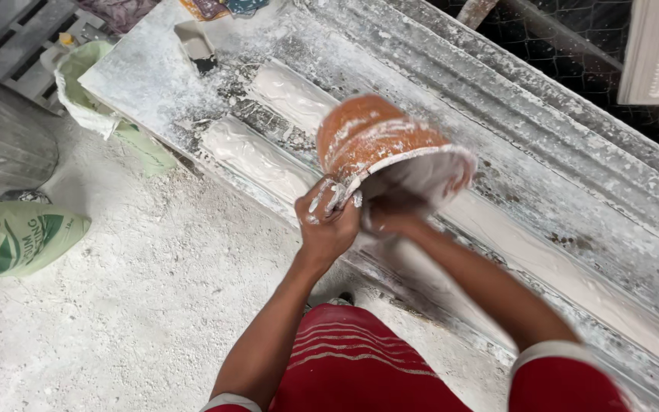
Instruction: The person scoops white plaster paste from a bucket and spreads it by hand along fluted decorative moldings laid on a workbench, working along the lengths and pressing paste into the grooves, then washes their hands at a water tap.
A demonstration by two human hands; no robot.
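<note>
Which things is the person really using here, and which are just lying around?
In use:
- orange bowl, tipped, gripped by left hand
- right hand, at the bowl's mouth
- long white mould on the bench

Lying about:
- green sack on the floor
- grey drum
- small tub

Both bare arms reach up toward twelve o'clock, wrists close together. The left hand point(328, 221) is curled tight, plaster-smeared fingers point(322, 200) hooked over at one o'clock. The right hand point(390, 217), blurred, sits just beside it at three o'clock, forearm slanting in from five.
</note>
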